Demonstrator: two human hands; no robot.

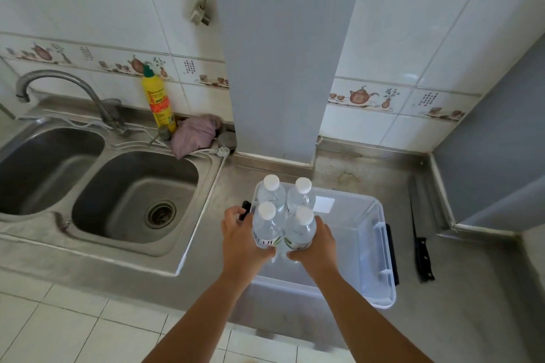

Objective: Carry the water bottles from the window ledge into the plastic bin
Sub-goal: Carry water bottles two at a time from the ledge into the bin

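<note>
Several clear water bottles with white caps stand bunched upright over the left part of the clear plastic bin (380,247) on the steel counter. My left hand (240,240) grips the near left bottle (267,225). My right hand (317,244) grips the near right bottle (301,228). Two more bottles, far left (271,190) and far right (302,194), sit pressed behind them between my hands. I cannot tell whether the bottles touch the bin's floor. The window ledge is out of view.
A double steel sink (129,200) with a tap (59,79) lies to the left. A yellow detergent bottle (157,100) and a pink cloth (194,134) stand at the back. A black-handled knife (420,233) lies right of the bin. A white pillar (280,68) rises behind.
</note>
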